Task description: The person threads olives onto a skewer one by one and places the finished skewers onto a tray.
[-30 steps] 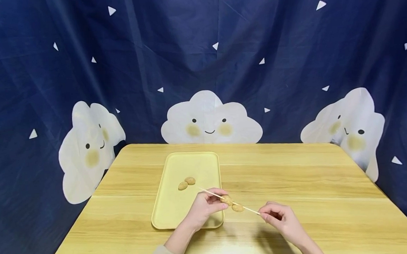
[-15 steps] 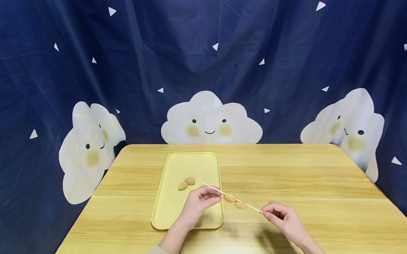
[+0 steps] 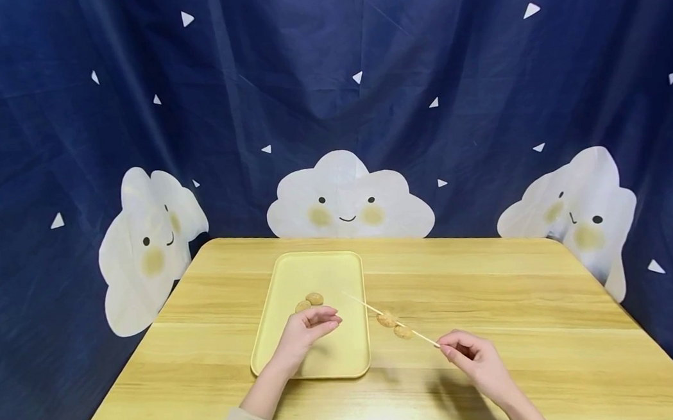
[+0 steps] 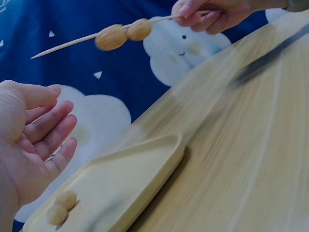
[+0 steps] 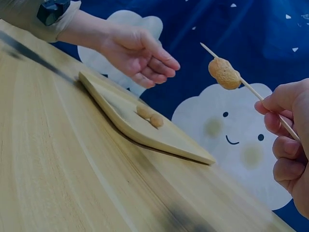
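My right hand (image 3: 475,362) pinches a thin wooden skewer (image 3: 422,338) by its blunt end and holds it above the table. Two golden-brown balls of food (image 4: 111,37), probably meatballs, are threaded side by side near the skewer's middle. Its pointed tip is bare and slants up to the left. My left hand (image 3: 304,337) hovers over the yellow tray (image 3: 345,357), fingers relaxed and holding nothing. Two similar loose brown balls (image 3: 315,298) lie touching on the tray; in the head view my left hand partly covers the nearer one.
The tray stands left of centre on a light wooden table (image 3: 491,284). Behind the table hangs a dark blue curtain (image 3: 454,48) with white clouds and small white shapes.
My left hand has let go of the skewer and the balls and moved left over the tray. My right hand has carried the skewer slightly to the right.
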The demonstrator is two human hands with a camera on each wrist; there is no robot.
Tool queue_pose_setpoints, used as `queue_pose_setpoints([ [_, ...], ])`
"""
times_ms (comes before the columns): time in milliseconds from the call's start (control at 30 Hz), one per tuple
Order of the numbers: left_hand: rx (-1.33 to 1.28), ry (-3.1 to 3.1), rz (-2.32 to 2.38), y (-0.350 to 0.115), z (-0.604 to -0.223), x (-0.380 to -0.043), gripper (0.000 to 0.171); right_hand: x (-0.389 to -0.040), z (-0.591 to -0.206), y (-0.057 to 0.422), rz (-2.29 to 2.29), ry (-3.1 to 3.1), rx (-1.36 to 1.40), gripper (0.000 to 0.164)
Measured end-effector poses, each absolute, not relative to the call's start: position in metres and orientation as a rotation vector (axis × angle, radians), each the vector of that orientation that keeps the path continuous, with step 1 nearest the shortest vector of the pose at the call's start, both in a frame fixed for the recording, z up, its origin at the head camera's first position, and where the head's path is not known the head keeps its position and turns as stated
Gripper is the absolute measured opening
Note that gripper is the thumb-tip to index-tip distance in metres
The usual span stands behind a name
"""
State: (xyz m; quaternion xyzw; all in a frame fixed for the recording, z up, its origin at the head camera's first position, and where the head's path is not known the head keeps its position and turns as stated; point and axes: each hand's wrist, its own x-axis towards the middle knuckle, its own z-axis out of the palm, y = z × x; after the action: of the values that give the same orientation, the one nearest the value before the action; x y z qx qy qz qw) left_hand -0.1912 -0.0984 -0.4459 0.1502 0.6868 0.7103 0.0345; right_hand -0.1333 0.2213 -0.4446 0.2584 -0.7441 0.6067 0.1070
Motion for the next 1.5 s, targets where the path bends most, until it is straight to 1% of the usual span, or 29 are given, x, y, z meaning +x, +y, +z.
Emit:
queue_pose_setpoints([
  [100,0.402,2.129,2.202,-0.106,-0.445,-0.195,0.036,-0.132,-0.444,0.222,1.758,-2.223,0.702,0.026],
  [200,0.353,2.147,2.227,-0.114,-0.443,-0.202,0.035,-0.131,-0.444,0.222,1.742,-2.237,0.642,0.019],
  [333,0.245,2.225,2.231,-0.125,-0.443,-0.213,0.031,-0.131,-0.444,0.222,1.738,-2.232,0.601,0.014],
  [433,0.153,2.332,2.180,-0.132,-0.445,-0.220,0.028,-0.130,-0.445,0.224,1.743,-2.221,0.601,0.014],
  [567,0.098,2.455,2.066,-0.140,-0.451,-0.228,0.032,-0.129,-0.446,0.226,1.746,-2.229,0.580,0.012],
  [700,0.096,2.519,1.971,-0.145,-0.458,-0.237,0.039,-0.128,-0.446,0.228,1.733,-2.261,0.508,0.011],
  [867,0.063,2.552,1.918,-0.146,-0.465,-0.248,0.042,-0.128,-0.445,0.228,1.727,-2.294,0.445,0.007],
  [1000,0.031,2.608,1.873,-0.144,-0.469,-0.254,0.038,-0.129,-0.447,0.230,1.723,-2.301,0.461,0.005],
  [1200,-0.012,2.677,1.831,-0.143,-0.480,-0.259,0.031,-0.128,-0.446,0.230,1.717,-2.303,0.469,0.010],
  [1367,0.026,2.751,1.744,-0.145,-0.486,-0.259,0.030,-0.127,-0.447,0.230,1.720,-2.299,0.454,0.010],
  [1500,0.086,2.794,1.694,-0.144,-0.487,-0.259,0.025,-0.128,-0.448,0.230,1.723,-2.279,0.478,0.010],
])
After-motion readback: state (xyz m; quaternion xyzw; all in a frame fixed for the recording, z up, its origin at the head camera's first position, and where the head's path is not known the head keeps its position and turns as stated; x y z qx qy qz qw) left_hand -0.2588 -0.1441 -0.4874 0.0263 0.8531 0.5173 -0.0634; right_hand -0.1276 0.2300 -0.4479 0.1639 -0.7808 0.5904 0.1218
